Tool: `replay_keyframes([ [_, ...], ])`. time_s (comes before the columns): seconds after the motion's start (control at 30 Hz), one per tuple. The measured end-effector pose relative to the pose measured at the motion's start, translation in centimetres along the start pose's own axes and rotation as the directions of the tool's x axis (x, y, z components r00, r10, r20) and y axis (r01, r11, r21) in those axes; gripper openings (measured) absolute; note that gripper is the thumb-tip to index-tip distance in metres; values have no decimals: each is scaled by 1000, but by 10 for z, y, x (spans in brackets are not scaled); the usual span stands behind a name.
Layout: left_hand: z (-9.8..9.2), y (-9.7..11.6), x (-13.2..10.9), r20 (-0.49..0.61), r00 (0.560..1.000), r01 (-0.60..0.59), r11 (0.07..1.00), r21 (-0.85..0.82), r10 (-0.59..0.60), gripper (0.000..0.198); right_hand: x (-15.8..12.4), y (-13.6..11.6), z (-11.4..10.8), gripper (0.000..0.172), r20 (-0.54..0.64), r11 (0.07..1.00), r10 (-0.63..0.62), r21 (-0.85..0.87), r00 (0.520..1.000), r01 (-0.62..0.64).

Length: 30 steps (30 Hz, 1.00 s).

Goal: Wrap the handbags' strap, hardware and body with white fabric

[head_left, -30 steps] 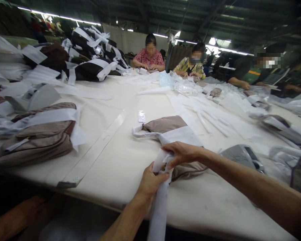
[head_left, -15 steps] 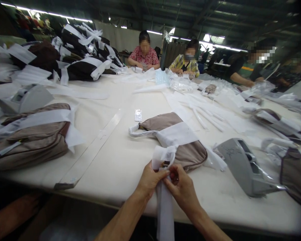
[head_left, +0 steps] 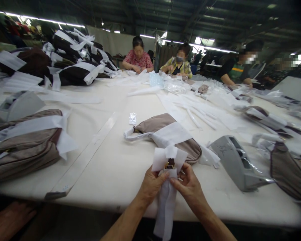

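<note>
A taupe bag [head_left: 155,122] with a white wrapping band across it lies on the table in front of me. Its strap [head_left: 165,209], covered in white wrapping, hangs over the front edge toward me. My left hand [head_left: 150,184] pinches this strap from the left, just below a gold-coloured buckle [head_left: 170,165]. From the right, my right hand [head_left: 189,184] has thumb and fingers closed on the strap's white wrapping. A white wrapping sheet [head_left: 159,156] lies spread behind the buckle. Some fingertips are hidden under the wrapping.
A grey tape dispenser [head_left: 227,157] stands at right, another [head_left: 22,103] at left. Beside the left one lies a wrapped bag [head_left: 35,144]. A long ruler-like strip [head_left: 85,157] and small packet [head_left: 132,118] lie on the table. Several co-workers sit across, near a bag pile [head_left: 72,63].
The white sheet by the buckle, folded over before, now lies spread out with the buckle showing more. My right hand has opened out slightly to the right. The view has shifted a little.
</note>
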<state>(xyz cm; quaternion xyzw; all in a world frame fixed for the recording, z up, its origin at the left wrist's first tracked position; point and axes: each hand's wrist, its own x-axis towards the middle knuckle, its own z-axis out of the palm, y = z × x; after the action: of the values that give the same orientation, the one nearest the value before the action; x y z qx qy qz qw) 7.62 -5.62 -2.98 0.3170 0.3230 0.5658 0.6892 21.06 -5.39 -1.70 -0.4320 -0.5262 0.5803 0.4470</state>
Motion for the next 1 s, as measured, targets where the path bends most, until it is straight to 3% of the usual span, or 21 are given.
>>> replay_keyframes([
  [0.13, -1, -6, 2, -81, 996, 48, 998, 46, -45, 31, -1, 4, -5, 45, 1, 997, 6, -71, 1000, -6],
  [0.27, -2, -8, 6, -119, 991, 60, 997, 50, -54, 33, 4, -9, -19, 29, -40, 933, 8, -359, 999, -22],
  [0.4, 0, -5, 9, -135, 989, 54, 998, 10, -52, 35, 18, -23, -24, 24, -53, 830, -146, -551, 988, 93],
  [0.5, 0, -4, 9, -122, 991, 45, 999, -25, -48, 34, 27, -27, -24, 21, -8, 763, -209, -626, 978, 158],
  [0.73, -4, -4, 10, -118, 992, 51, 999, 16, -49, 34, 26, -22, -28, 18, 49, 692, -210, -699, 977, 184],
  [0.9, -2, -1, 10, -57, 998, 13, 998, 62, -9, 31, 16, -21, -24, 15, 3, 607, -409, -746, 912, 274],
  [1.0, 3, 2, 9, -24, 999, -23, 995, 100, 25, 30, 16, -26, -20, 11, 59, 499, -492, -798, 868, 338],
])
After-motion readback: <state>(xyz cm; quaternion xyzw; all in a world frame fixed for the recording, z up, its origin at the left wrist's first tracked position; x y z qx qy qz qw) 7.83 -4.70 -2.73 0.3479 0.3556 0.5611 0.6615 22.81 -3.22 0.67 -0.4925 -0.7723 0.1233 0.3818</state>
